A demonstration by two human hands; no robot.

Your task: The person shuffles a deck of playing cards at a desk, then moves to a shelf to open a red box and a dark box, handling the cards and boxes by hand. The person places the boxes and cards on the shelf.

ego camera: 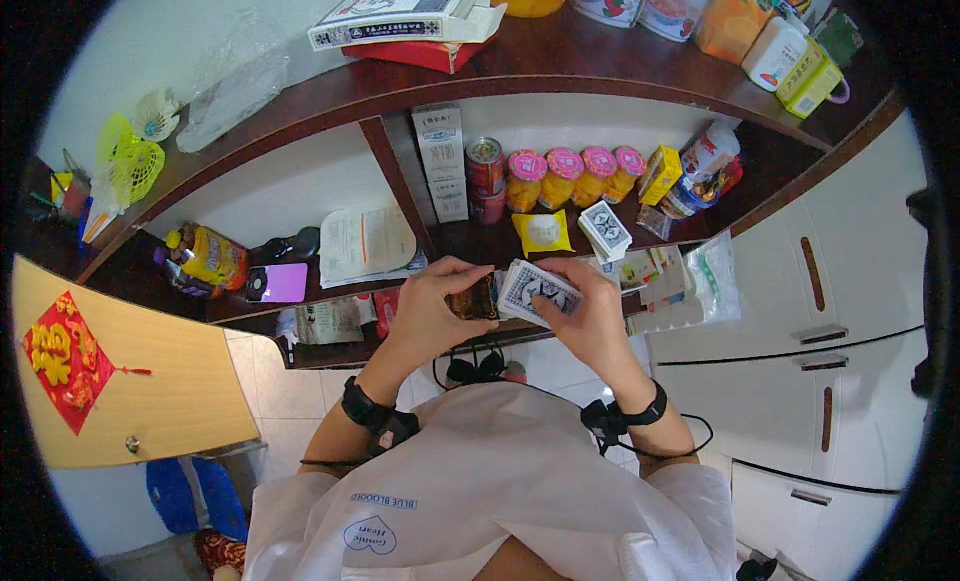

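A stack of playing cards [517,296] with dark-patterned white backs is in my right hand [592,307], the thumb pressing on the top card. Just to its left, my left hand [424,303] grips a small dark box-like object [474,299] with gold markings between thumb and fingers. It may be a card box, but its form is partly hidden by the fingers. The stack's left edge comes close to the dark object; whether they touch, I cannot tell. A second deck of cards [606,230] lies on the shelf beyond my right hand, beside a yellow packet [543,232].
Several jars with pink lids [562,177], a drink can [485,167] and a tall white carton [441,161] line the middle shelf [491,239]. Leftward are papers [367,247] and a purple phone-like object [277,283]. An open card box [405,14] rests on the upper shelf.
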